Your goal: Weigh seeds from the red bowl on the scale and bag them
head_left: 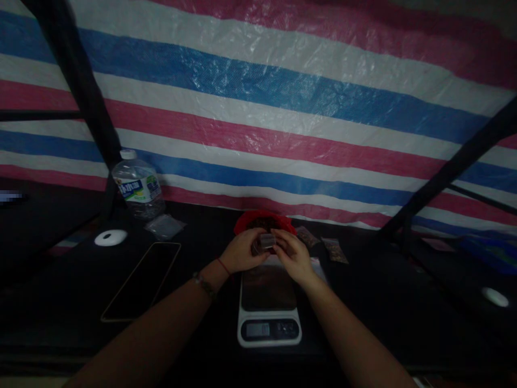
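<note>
Between my left hand (243,251) and my right hand (293,255), a small clear plastic bag (266,241) is pinched by the fingers of both. Something brownish shows at its left side, too dim to make out. Both hands are above the far end of a white kitchen scale (270,291), whose display is lit but unreadable. Just beyond them stands a red bag or lined container (243,220) holding dark brown bits, partly hidden by my fingers. To the right lie two small filled bags, a nearer one (335,251) and a farther one (307,236).
On the left are a phone (141,283), a white mouse-like object (110,237), some clear bags (165,226) and a large plastic bottle (139,186). Dark slanted posts (86,91) flank a striped sheet (262,124). A blue item (488,253) lies far right.
</note>
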Demonstrator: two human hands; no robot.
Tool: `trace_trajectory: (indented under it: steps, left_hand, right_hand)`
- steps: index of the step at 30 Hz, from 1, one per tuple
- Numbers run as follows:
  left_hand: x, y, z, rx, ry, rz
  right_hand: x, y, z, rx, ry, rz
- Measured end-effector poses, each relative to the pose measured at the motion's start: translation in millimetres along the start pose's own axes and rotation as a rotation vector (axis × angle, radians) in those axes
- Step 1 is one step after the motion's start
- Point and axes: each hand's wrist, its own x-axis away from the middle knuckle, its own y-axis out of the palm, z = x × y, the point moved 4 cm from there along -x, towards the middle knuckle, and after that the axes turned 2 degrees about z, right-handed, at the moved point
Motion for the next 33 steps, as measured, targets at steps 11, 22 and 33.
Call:
trace_trajectory:
  steps: [11, 22, 33]
  left_hand:
    - [1.2, -4.1, -9.6, 0.05, -0.008, -0.025]
    - [-1.3, -9.8, -50.8, 1.127, -0.362, 0.243]
    - [0.2, -8.6, -41.7, 1.518, -0.335, -0.073]
  right_hand:
    - [-5.2, -2.2, -6.6, 0.3, -0.033, -0.159]
    - [-4.0, 4.0, -21.2, 0.322, -0.024, -0.532]
    - [-30.5, -5.3, -28.8, 0.276, -0.143, -0.228]
